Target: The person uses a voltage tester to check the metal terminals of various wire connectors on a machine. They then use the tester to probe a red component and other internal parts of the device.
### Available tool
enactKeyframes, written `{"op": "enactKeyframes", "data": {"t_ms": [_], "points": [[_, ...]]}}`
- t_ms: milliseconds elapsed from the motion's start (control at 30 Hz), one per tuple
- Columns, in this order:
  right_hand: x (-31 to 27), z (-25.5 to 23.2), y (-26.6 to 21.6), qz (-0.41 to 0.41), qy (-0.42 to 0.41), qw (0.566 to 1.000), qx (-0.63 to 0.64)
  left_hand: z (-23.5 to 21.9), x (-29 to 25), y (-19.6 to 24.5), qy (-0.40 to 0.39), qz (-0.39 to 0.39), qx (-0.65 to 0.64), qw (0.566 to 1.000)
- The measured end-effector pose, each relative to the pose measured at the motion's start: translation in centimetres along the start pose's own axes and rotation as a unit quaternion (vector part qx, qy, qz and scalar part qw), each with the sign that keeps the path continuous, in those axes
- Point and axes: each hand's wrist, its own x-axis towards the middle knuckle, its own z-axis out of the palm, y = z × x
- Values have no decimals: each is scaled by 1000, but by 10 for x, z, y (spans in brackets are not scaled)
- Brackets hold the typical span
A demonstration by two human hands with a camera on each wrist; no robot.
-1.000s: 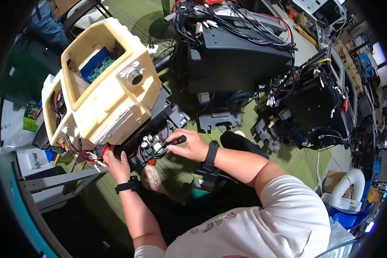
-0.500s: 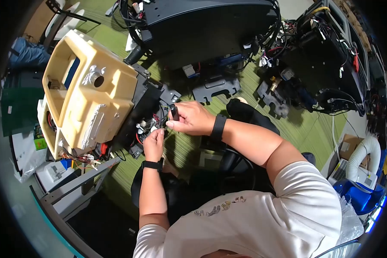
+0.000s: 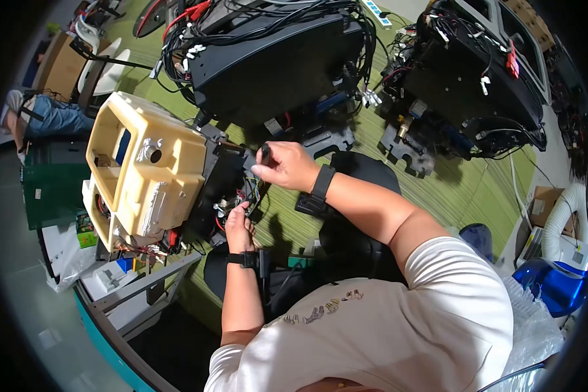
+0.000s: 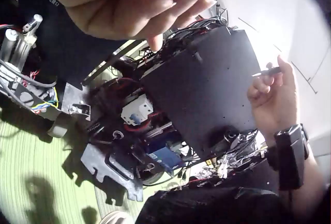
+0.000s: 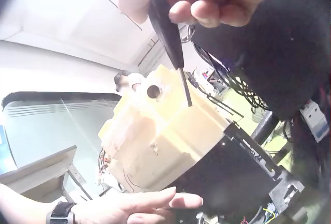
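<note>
My right hand (image 3: 291,167) grips a screwdriver by its black handle (image 5: 168,35); the thin metal shaft points down in the right wrist view, in the air above the black unit. My left hand (image 3: 239,230) is beside the small cluster of wires and metal parts (image 3: 227,208) at the black unit's near end. Its fingers look loosely bent in the left wrist view and fairly straight in the right wrist view, with nothing visible between them. Whether the fingertips touch the wires is hidden. A cream moulded housing (image 3: 170,189) with a round hole stands at the left.
A large black cabinet (image 3: 274,78) draped with cables stands ahead, another black cabinet (image 3: 454,101) to its right. A notched metal bracket (image 4: 111,169) lies low beside the first cabinet. A metal frame (image 3: 144,287) is at the lower left; a person sits at the far left.
My left hand has left the cream housing's lower edge and moved right to the wire cluster. My right hand has lifted away from that cluster with the screwdriver. The head view has shifted.
</note>
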Motion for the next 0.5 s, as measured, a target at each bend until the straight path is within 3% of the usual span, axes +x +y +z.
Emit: {"op": "enactKeyframes", "data": {"t_ms": [133, 233, 367, 433, 500], "points": [[-23, -27, 1, 101, 88, 983, 126, 7, -15, 15, -15, -17, -95, 995], [-50, -50, 23, 148, 233, 952, 133, 20, -25, 22, -18, -20, -153, 988], [-58, -92, 44, 240, 394, 849, 256, 46, -43, 23, -31, -31, -181, 983], [-70, -113, 54, 304, 432, 783, 327, 61, -53, 25, -82, -36, -188, 978], [-79, -126, 53, 288, 487, 709, 421, 78, -61, 28, -116, -37, -169, 978]]}}
